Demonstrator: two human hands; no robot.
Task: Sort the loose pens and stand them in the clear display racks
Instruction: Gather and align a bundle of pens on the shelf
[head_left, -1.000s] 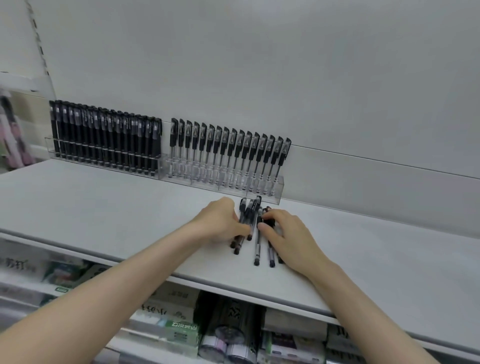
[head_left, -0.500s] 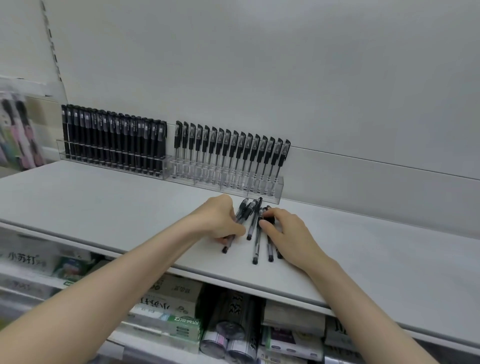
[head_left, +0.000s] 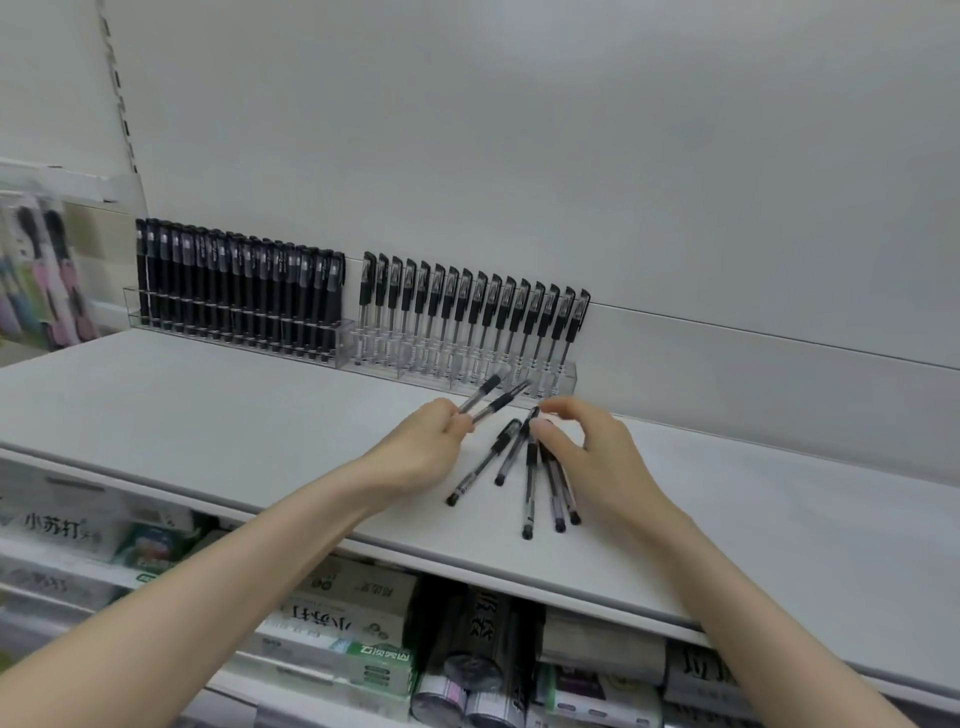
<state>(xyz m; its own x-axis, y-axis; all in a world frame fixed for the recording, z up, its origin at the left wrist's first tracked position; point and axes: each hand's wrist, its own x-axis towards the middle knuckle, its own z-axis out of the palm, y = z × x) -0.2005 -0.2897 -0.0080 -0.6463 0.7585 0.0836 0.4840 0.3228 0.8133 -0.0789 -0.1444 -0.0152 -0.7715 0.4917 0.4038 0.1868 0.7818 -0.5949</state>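
Note:
Several loose clear pens with black grips (head_left: 530, 470) lie fanned out on the white shelf (head_left: 208, 415). My left hand (head_left: 421, 447) grips two pens (head_left: 488, 397), lifted and angled up to the right. My right hand (head_left: 587, 452) hovers over the loose pens, thumb and fingers curled close around the top end of one; the contact is partly hidden. Behind them a clear rack (head_left: 563, 376) holds a row of clear pens with black caps. To its left another clear rack (head_left: 343, 338) holds a row of all-black pens.
The shelf's front edge (head_left: 363, 545) runs below my forearms, with boxed and canned goods (head_left: 363, 639) on the shelf underneath. Hanging packaged items (head_left: 41, 270) sit at the far left. A white back wall rises behind the racks.
My left hand has lifted two pens off the pile and raised them toward the rack. My right hand has risen from lying over the pens to a curled pinch above them.

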